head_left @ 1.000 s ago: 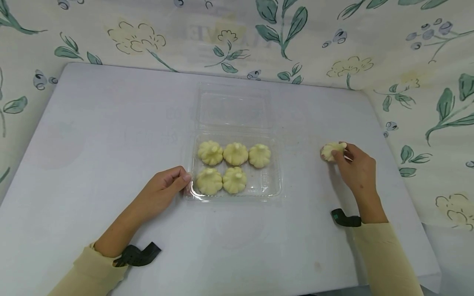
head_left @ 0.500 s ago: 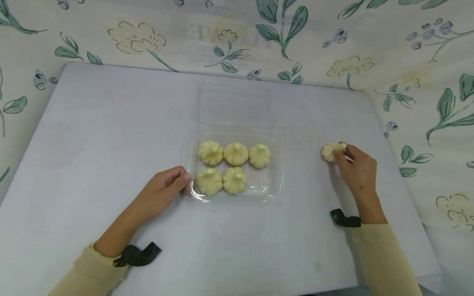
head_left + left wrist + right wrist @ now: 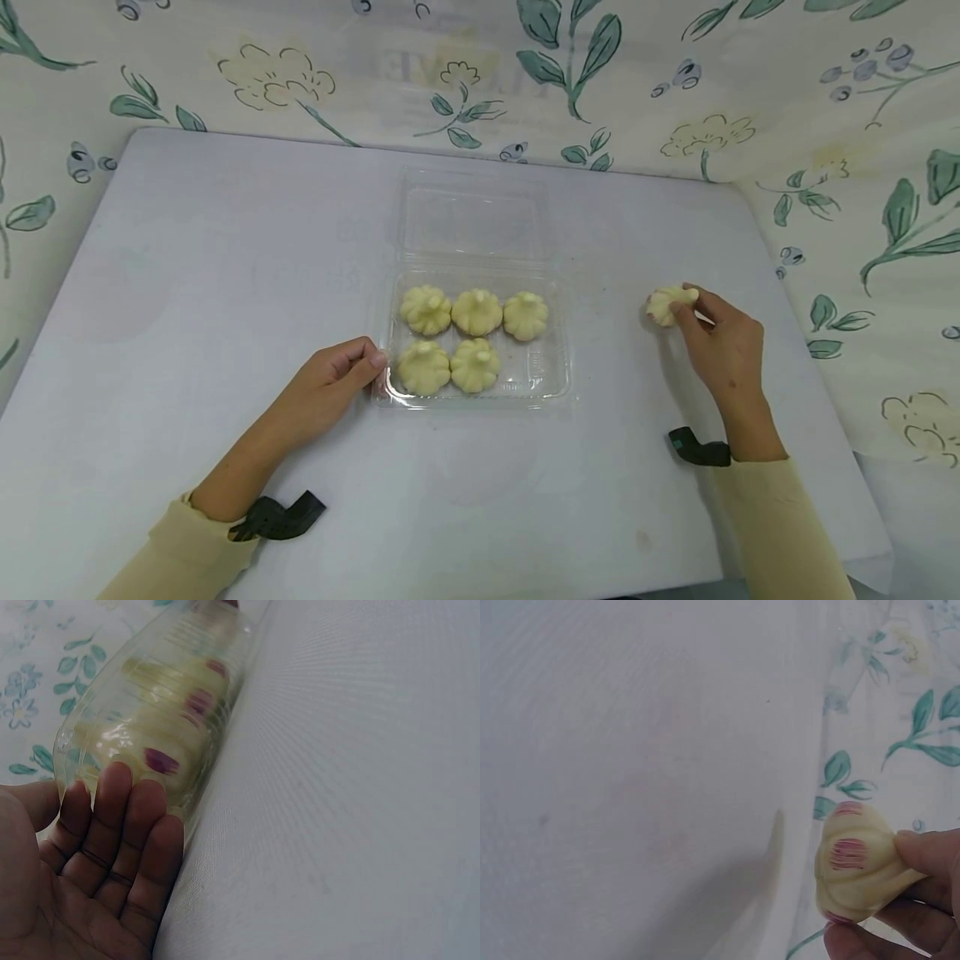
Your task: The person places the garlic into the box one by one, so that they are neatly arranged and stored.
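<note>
A clear plastic clamshell box lies on the white table with its lid folded back. Several pale garlic bulbs sit inside in two rows, stems up; the front right spot shows bare plastic. My left hand pinches the box's left rim between thumb and fingers; in the left wrist view purple streaks show on the bulbs through the wall. Off to the right, my right hand holds another garlic bulb by its stem, slightly above the table. Purple streaks mark that bulb in the right wrist view.
The white table runs out on all sides of the box. A floral-print cloth hangs behind it and down the right side. Black wrist cameras sit on both forearms.
My right hand has raised the garlic bulb very slightly and shifted it a touch to the left. The left hand and the box have stayed put.
</note>
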`<action>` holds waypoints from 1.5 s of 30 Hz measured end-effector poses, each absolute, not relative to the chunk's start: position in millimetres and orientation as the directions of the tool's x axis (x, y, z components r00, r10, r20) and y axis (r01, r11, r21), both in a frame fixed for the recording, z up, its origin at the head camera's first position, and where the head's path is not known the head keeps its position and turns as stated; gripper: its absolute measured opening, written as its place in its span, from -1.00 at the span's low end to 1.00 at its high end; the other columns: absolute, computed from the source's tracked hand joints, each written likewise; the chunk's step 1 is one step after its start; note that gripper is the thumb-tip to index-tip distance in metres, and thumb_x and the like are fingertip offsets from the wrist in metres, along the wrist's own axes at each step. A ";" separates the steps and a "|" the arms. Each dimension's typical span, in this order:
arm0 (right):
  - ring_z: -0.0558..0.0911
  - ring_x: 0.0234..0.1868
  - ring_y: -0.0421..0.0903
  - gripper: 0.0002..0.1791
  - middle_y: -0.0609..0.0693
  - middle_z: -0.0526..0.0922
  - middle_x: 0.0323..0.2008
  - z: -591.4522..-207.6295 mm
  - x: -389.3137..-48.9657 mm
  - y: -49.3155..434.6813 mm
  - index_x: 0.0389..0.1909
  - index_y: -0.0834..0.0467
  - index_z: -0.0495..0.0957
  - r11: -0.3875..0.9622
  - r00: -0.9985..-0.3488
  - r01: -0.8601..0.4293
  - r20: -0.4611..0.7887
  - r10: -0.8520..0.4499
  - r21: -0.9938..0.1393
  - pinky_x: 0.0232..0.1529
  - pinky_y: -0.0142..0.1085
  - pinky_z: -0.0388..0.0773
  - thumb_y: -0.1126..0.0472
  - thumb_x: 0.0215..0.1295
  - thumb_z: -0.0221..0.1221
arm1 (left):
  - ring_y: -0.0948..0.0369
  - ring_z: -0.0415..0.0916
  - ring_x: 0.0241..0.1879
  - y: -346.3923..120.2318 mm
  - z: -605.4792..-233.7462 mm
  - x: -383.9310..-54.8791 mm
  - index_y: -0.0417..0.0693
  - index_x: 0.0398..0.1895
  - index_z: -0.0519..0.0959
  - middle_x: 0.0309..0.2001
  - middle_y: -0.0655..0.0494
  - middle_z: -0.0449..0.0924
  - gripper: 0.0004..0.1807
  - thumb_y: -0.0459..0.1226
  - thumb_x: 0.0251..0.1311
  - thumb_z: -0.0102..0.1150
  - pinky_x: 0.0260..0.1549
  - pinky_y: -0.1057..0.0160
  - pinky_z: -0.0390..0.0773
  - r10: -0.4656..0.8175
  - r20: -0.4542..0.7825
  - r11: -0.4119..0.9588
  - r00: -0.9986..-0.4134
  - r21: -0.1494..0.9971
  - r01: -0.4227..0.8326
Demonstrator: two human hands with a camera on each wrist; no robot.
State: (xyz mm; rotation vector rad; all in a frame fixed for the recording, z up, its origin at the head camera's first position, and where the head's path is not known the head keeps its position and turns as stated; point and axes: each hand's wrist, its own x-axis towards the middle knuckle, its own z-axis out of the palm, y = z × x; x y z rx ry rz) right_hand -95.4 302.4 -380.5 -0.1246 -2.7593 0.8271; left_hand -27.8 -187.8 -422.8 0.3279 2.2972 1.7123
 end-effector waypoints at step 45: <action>0.72 0.09 0.14 -0.55 0.12 0.73 0.11 -356.7 -65.5 243.6 0.18 0.26 0.67 0.736 -0.887 -0.415 0.420 -0.195 -0.535 0.01 -0.59 0.51 0.46 0.25 0.42 | 0.13 0.41 -0.30 -187.7 -421.2 -28.0 -0.09 -0.37 0.52 -0.37 0.01 0.49 -0.69 -0.18 0.62 0.04 -0.28 0.27 0.41 0.325 -0.055 0.283 -0.944 0.958 0.042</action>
